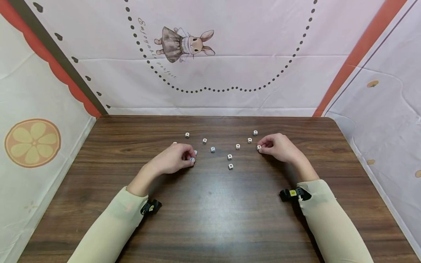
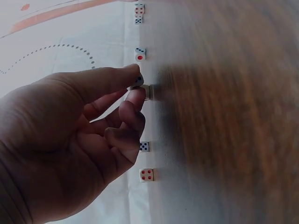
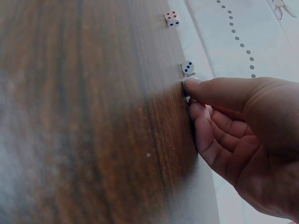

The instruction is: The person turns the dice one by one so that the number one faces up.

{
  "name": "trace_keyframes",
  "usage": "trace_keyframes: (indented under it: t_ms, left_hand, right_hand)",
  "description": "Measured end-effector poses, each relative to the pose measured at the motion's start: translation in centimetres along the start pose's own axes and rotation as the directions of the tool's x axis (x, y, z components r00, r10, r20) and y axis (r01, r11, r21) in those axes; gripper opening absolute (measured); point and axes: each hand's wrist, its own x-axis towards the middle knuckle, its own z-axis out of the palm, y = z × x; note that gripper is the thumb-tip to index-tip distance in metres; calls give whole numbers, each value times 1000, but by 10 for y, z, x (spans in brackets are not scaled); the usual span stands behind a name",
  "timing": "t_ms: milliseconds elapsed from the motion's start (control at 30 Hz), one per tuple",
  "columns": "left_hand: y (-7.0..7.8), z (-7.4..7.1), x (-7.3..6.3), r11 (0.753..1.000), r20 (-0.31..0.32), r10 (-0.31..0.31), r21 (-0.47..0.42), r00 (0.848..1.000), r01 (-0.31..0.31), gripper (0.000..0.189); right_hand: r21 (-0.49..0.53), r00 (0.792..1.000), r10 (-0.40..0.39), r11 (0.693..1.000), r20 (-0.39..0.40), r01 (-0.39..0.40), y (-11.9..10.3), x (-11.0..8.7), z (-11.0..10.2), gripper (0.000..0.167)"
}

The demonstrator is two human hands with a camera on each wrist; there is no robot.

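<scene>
My left hand point(image 1: 172, 159) pinches a small white die point(image 1: 192, 160) between thumb and fingers, over the left part of the dice group. Just behind that die sits another die point(image 1: 195, 152), partly covered by the fingers. A further die point(image 1: 175, 143) peeks out past the back of this hand. On the right, thumb and index finger of my right hand point(image 1: 279, 148) pinch a die point(image 1: 259, 147) at the tabletop. In the right wrist view the thumb point(image 3: 219, 91) mostly hides it, and a die with blue pips point(image 3: 188, 68) stands close by.
More dice are spread between the hands, among them ones at the back point(image 1: 187, 135), in the middle point(image 1: 212, 149), at the front point(image 1: 230, 166) and back right point(image 1: 255, 133). The brown wooden table point(image 1: 210, 219) meets a printed cloth point(image 1: 230, 73) behind.
</scene>
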Motion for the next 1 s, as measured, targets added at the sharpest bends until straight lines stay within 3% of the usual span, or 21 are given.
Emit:
trace_keyframes:
  t_ms: [467, 1000]
  left_hand:
    - [2, -1, 0, 999, -4, -20, -34, 1000, 20, 12]
    - [0, -3, -2, 997, 44, -72, 33, 996, 71, 13]
  right_hand:
    - [4, 1000, 1, 1000, -1, -1, 0, 0, 0, 11]
    - [-3, 1000, 0, 1000, 0, 0, 0, 0, 0, 11]
